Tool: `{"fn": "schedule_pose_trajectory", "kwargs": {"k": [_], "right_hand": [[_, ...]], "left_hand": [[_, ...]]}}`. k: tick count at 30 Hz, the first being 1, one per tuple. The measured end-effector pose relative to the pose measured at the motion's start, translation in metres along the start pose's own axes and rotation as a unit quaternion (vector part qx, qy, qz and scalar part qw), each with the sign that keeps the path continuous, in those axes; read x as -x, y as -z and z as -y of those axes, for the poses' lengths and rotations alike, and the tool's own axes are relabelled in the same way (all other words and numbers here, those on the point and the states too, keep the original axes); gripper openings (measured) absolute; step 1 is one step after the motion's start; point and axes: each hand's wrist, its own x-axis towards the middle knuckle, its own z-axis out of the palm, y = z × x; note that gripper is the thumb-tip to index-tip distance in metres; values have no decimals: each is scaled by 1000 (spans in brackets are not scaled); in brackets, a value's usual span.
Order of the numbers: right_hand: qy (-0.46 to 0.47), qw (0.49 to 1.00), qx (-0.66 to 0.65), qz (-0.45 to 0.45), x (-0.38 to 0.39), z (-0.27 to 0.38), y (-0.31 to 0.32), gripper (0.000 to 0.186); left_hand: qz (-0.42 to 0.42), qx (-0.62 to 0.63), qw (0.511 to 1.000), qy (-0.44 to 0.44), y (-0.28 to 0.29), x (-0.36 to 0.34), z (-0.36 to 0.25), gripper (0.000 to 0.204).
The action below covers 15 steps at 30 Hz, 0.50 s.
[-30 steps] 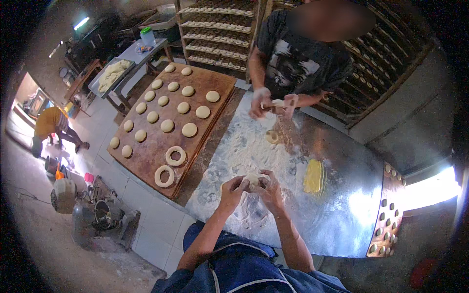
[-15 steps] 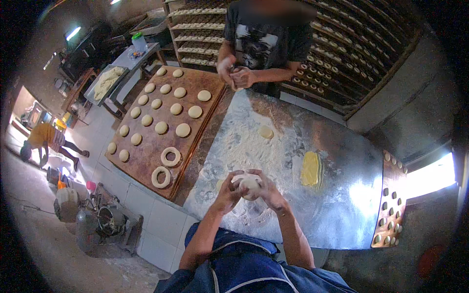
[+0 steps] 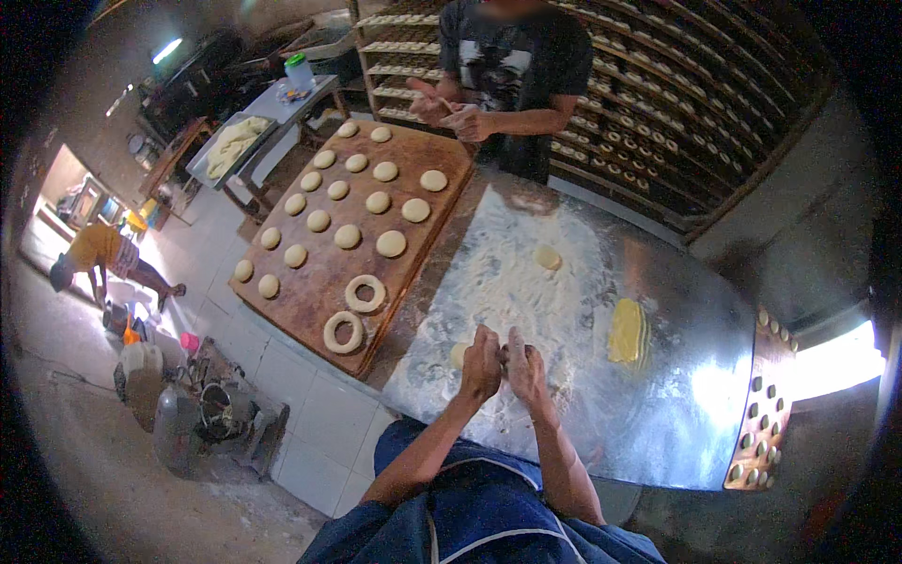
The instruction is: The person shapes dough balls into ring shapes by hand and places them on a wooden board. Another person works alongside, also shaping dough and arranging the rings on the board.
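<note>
Over the floured metal table (image 3: 691, 404), my left hand (image 3: 481, 365) and my right hand (image 3: 528, 376) are closed close together, thumbs side by side on top. Between and under them they grip the dough piece seen in them a moment ago; my fingers now hide it. Partly behind my left hand, a pale round of dough (image 3: 458, 355) lies on the table. Farther off, another dough round (image 3: 547, 257) sits in the scattered flour (image 3: 507, 235). To the right is a flat yellow slab (image 3: 626, 331), layered along its right edge.
A wooden board (image 3: 310, 258) on the left bears several dough rounds and two dough rings (image 3: 344, 333). Across the table stands a co-worker (image 3: 512, 66), both hands raised. Racks (image 3: 648, 122) of dough pieces rise behind. Another board (image 3: 761, 414) borders the right end; a machine (image 3: 221, 414) stands lower left.
My hands have drawn in around the dough, which no longer shows. The co-worker's hands have shifted, one now with fingers extended. The whole view has moved, so the scene sits farther right.
</note>
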Motion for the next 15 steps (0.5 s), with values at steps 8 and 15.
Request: {"fn": "schedule_pose_trajectory", "kwargs": {"k": [8,15], "right_hand": [[-154,988,-27,14,6,32,-25,49],[167,944,282,-20,17,45,-65,50]], "left_hand": [[150,-218,963,-59,49,-17,-12,31],[144,-53,988,-14,99,-23,-12,35]]}}
